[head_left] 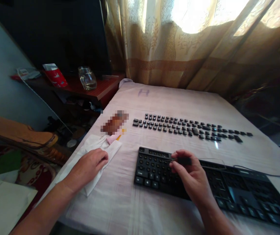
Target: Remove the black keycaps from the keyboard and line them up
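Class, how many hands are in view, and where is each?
2. The left hand is over the white sheet; the right hand is above the keyboard, gripping a small dark object. No others show.

A glass jar (88, 81) and a red container (56, 77) sit on a reddish-brown desk (106, 86) near patterned curtains (159, 49).

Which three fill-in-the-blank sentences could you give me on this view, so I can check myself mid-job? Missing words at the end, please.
1. A small dark object is held in the person's ____ hand.
2. Loose black keycaps lie on the pale cloth between the long black keyboard and the patterned gold window ____.
3. The patterned container beside the clear glass mug is mainly coloured ____.

Missing words: right; curtain; red.
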Available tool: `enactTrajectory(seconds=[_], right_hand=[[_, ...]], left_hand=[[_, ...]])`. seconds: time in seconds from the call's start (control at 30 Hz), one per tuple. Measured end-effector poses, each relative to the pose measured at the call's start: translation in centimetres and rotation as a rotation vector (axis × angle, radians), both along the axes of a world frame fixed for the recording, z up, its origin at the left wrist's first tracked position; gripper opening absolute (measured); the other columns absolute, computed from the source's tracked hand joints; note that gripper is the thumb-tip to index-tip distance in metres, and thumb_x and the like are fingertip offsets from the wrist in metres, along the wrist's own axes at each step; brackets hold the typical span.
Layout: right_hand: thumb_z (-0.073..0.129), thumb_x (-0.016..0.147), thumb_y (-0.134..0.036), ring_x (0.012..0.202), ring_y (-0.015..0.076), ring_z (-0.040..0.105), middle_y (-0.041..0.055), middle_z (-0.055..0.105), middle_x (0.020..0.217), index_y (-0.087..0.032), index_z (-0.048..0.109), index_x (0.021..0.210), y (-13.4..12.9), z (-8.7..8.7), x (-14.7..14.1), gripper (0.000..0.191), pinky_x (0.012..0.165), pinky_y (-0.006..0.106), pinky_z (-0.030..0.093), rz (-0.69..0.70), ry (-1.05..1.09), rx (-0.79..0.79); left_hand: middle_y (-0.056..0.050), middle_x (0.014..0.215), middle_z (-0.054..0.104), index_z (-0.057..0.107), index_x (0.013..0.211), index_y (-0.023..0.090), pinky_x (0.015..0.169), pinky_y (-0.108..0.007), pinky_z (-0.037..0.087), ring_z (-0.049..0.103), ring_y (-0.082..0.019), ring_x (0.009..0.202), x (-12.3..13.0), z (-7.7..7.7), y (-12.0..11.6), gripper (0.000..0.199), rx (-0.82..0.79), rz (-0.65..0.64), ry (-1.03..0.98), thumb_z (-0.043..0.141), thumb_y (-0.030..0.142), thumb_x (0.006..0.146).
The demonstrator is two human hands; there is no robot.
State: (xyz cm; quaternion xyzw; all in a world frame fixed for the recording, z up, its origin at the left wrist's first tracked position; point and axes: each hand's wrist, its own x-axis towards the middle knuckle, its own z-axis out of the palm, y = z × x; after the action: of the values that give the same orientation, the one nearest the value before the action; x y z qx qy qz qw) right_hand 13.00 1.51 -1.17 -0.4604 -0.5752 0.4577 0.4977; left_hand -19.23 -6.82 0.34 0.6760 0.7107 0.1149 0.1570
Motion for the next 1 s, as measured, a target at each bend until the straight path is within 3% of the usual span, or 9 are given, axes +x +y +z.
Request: enactTrajectory(seconds=[0.2,0.33,0.47,0.53,0.63,0.73,0.87,1.0], right_hand=[[0.070,0.081,-0.030,0.068,0.0145,0.069,0.0043,0.074,0.090,-0.022,0.062,0.098,-0.5,0.1,-0.6,0.020,0.062,0.025,0.058,0.145,-0.045,0.022],[0.068,0.082,-0.025,0.065,0.0128,0.068,0.0039,0.073,0.090,-0.021,0.062,0.099,-1.1,0.0,-1.0,0.018,0.062,0.024,0.058,0.234,-0.138,0.077],[0.065,0.084,-0.022,0.069,0.0127,0.069,0.0034,0.072,0.091,-0.022,0.059,0.105,-1.5,-0.1,-1.6,0.022,0.063,0.022,0.058,0.281,-0.116,0.128],[0.063,0.085,-0.022,0.069,0.0126,0.069,0.0035,0.071,0.092,-0.022,0.058,0.107,-1.8,-0.2,-2.1,0.023,0.063,0.022,0.058,0.326,-0.124,0.122],[0.061,0.086,-0.021,0.074,0.0135,0.070,0.0042,0.071,0.094,-0.022,0.058,0.108,-2.3,-0.3,-2.7,0.022,0.067,0.023,0.058,0.387,-0.164,0.119],[0.060,0.086,-0.021,0.074,0.0135,0.070,0.0044,0.070,0.094,-0.021,0.057,0.109,-2.6,-0.4,-3.0,0.023,0.067,0.023,0.058,0.409,-0.221,0.126],[0.058,0.086,-0.019,0.076,0.0142,0.070,0.0045,0.070,0.096,-0.021,0.057,0.110,-2.6,-0.4,-3.2,0.024,0.070,0.025,0.058,0.425,-0.298,0.164],[0.057,0.087,-0.017,0.081,0.0153,0.070,0.0047,0.070,0.097,-0.021,0.055,0.111,-2.5,0.0,-3.4,0.025,0.073,0.026,0.058,0.438,-0.389,0.230]], left_hand=[[-0.004,0.092,0.070,0.065,0.087,0.024,0.077,-0.034,0.045,0.064,-0.024,0.087,0.1,0.0,-0.2,0.021,-0.013,0.014,0.069,0.047,0.035,0.089],[-0.004,0.100,0.073,0.069,0.100,0.025,0.081,-0.035,0.047,0.066,-0.025,0.093,-0.1,1.1,0.0,0.027,0.108,0.080,0.034,0.052,0.042,0.086],[-0.003,0.097,0.074,0.071,0.099,0.024,0.079,-0.031,0.050,0.067,-0.021,0.086,1.2,2.4,1.7,0.031,0.293,0.101,-0.082,0.057,0.048,0.085],[-0.002,0.096,0.074,0.072,0.096,0.024,0.078,-0.031,0.050,0.067,-0.021,0.088,2.6,2.4,3.3,0.026,0.304,0.022,-0.102,0.058,0.044,0.086],[-0.001,0.090,0.075,0.072,0.096,0.023,0.080,-0.031,0.049,0.067,-0.020,0.086,4.8,1.4,6.0,0.019,0.238,-0.123,-0.068,0.060,0.034,0.086],[-0.002,0.092,0.076,0.071,0.093,0.022,0.080,-0.033,0.050,0.067,-0.021,0.088,5.9,-0.3,7.7,0.016,0.232,-0.143,-0.033,0.059,0.029,0.088],[-0.006,0.099,0.076,0.070,0.098,0.019,0.088,-0.036,0.050,0.067,-0.023,0.095,5.5,-2.3,8.0,0.020,0.283,-0.149,-0.060,0.053,0.027,0.092],[-0.007,0.101,0.075,0.070,0.102,0.018,0.090,-0.035,0.051,0.067,-0.021,0.096,4.6,-2.8,7.5,0.025,0.343,-0.176,-0.150,0.048,0.027,0.094]])
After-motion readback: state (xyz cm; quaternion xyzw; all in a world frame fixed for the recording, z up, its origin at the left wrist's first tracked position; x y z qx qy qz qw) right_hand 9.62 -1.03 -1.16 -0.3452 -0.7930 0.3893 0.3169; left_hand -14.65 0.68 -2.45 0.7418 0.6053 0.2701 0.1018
